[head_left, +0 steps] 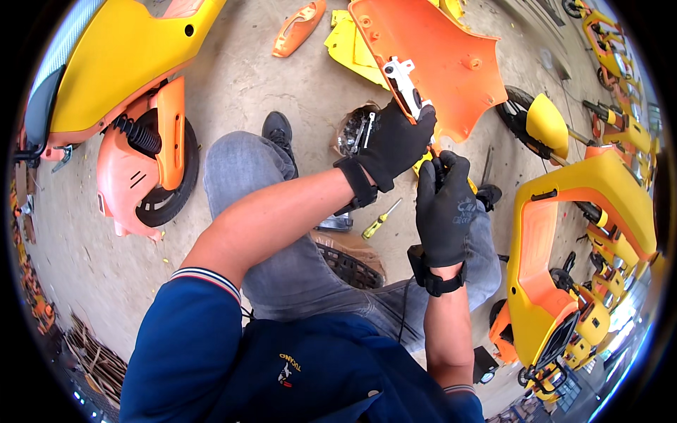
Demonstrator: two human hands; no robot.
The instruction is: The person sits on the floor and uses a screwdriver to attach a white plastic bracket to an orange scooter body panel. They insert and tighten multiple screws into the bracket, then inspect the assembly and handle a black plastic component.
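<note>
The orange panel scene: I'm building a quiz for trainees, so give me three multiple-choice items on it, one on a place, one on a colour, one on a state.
1. Where does the yellow-handled screwdriver lie?
A. on the concrete floor
B. on the scooter seat
C. in the left hand

2. What colour are the gloves?
A. white
B. black
C. red

3. How is the orange panel held?
A. flat on the floor
B. bolted to a scooter
C. raised, gripped by the left hand

Answers: 1 A, it rests on the floor between the legs. 2 B, both the left hand and the right hand wear black. 3 C, the left hand grips its lower edge by the white fitting.
</note>
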